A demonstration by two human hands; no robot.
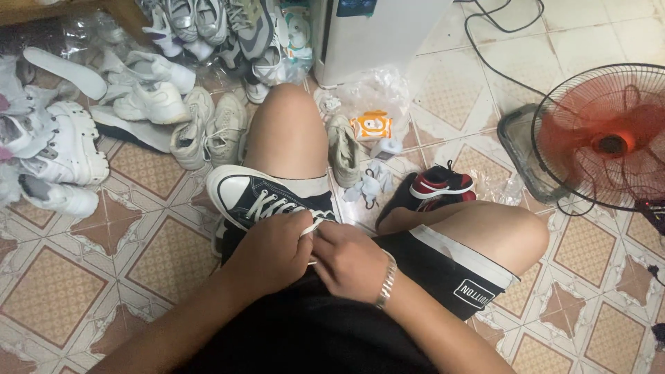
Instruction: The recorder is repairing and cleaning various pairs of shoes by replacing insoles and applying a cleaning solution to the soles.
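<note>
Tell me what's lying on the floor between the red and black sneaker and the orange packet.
In the head view, a small white bottle and crumpled pale wipes lie between the orange packet and the red and black sneaker.

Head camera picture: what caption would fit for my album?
Both hands, left hand and right hand, pull white laces on a black sneaker.

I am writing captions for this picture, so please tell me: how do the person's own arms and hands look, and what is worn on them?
Both forearms are bare, with no sleeves and no gloves. The left hand wears nothing. The right hand has a silver metal link bracelet around its wrist. No rings or watch are visible.
</note>
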